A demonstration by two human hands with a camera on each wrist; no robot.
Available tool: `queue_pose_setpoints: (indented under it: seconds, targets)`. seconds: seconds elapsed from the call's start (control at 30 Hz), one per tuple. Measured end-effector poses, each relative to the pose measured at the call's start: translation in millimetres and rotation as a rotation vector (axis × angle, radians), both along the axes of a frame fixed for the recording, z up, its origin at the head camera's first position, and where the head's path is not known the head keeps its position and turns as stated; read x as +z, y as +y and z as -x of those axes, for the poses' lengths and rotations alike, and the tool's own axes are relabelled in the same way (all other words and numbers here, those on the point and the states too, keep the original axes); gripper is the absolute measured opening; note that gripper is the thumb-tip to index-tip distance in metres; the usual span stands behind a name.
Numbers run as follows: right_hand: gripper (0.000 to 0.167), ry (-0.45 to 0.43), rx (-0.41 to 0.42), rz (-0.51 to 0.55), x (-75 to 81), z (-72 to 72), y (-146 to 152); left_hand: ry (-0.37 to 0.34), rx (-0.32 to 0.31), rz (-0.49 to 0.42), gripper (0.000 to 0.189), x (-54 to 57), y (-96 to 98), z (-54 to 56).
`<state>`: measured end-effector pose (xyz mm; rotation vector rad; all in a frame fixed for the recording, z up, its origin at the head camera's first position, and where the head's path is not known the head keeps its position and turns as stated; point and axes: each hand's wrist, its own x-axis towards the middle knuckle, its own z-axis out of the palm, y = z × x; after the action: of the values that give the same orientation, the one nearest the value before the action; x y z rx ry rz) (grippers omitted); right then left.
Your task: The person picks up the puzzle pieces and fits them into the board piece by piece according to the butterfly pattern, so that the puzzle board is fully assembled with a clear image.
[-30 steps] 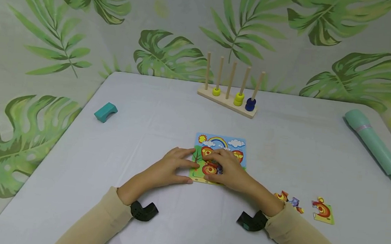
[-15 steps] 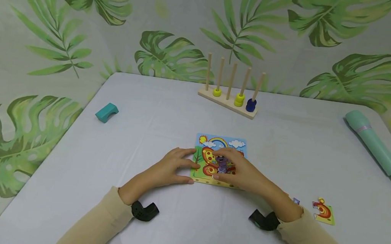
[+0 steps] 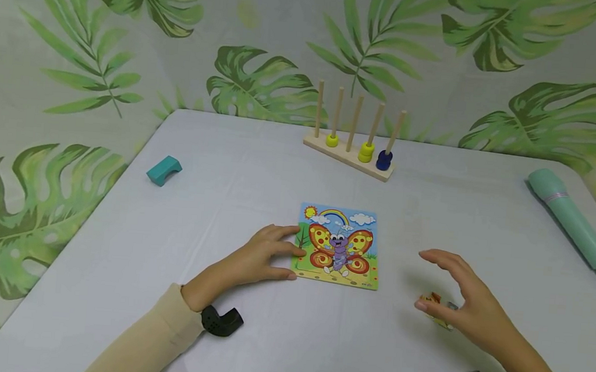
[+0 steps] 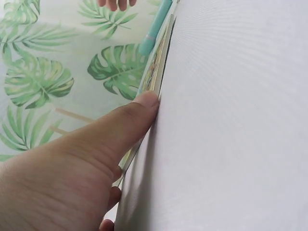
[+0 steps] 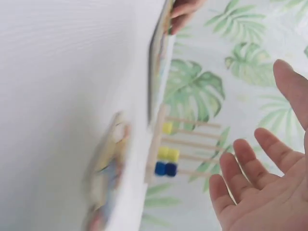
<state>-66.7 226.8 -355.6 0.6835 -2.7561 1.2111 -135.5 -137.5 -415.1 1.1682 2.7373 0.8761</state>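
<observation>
A square butterfly picture puzzle (image 3: 339, 249) lies flat on the white table. My left hand (image 3: 252, 257) rests at its left edge, with fingertips on the picture and the thumb against the near corner; the left wrist view has the thumb (image 4: 120, 127) touching the board's side. My right hand (image 3: 482, 311) hovers to the right of the board, fingers spread from the thumb, holding nothing. Below it sits a loose puzzle piece (image 3: 433, 302), partly covered by the thumb; it is blurred in the right wrist view. The area under the palm is hidden.
Behind the puzzle stands a wooden peg rack (image 3: 350, 155) with yellow and blue beads. A teal arched block (image 3: 164, 170) lies at the left. At the right side lies a mint-green microphone-shaped object (image 3: 570, 222).
My right hand has left the puzzle and moved right, over the loose pieces. The butterfly picture is now uncovered. My left hand keeps its place.
</observation>
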Motion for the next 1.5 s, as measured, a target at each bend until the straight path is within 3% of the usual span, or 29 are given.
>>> queue_pose_setpoints:
  seconds: [0.2,0.4,0.83,0.97,1.2,1.5]
  targets:
    - [0.075,-0.010,-0.042,-0.011,-19.3,-11.6,23,0.018,0.003,-0.001,0.040,-1.1,-0.3,0.6]
    - [0.074,-0.028,-0.031,-0.055,-36.7,-15.0,37,-0.012,0.009,0.017,0.041,1.7,0.6,-0.7]
    - [0.047,0.066,-0.069,-0.197,-53.6,-9.9,47,-0.016,0.011,0.029,0.041,1.8,1.2,-0.9]
    - [0.040,0.077,-0.060,-0.195,-54.4,-9.2,46,-0.024,0.016,0.033,0.041,2.7,1.2,-1.6]
    - [0.043,0.127,-0.051,-0.226,-49.7,-8.4,40,-0.010,0.011,0.020,0.040,1.0,0.3,-1.0]
    - [0.050,0.152,-0.058,-0.110,-15.2,-8.7,0,0.006,0.003,0.005,0.040,2.9,0.2,-1.4]
